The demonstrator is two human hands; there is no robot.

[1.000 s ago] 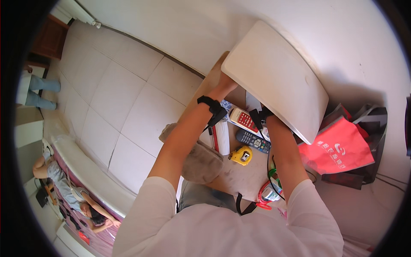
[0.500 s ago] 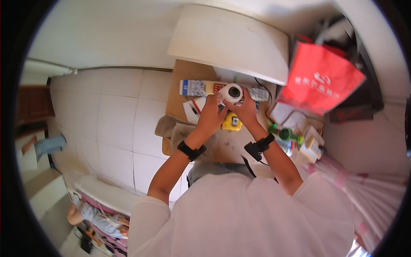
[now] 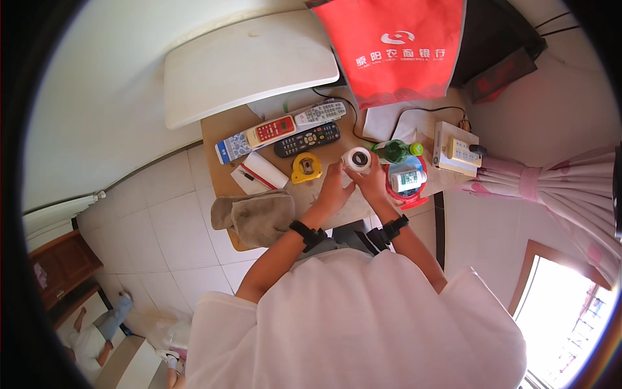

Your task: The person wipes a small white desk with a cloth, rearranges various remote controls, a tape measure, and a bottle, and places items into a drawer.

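Hands are met over the middle of a small brown table, where a white roll of tape is gripped between them: the left hand is closed on its lower left side and the right hand on its lower right. The roll is turned so that its dark round hole faces up toward the camera; no long axis can be made out. Little bare tabletop is left around it. A yellow tape measure lies just to its left, a black remote and a white remote beyond it, and a green bottle just to its right. A grey cloth is draped over the near left edge. The far edge is crowded by a red bag and a white board.
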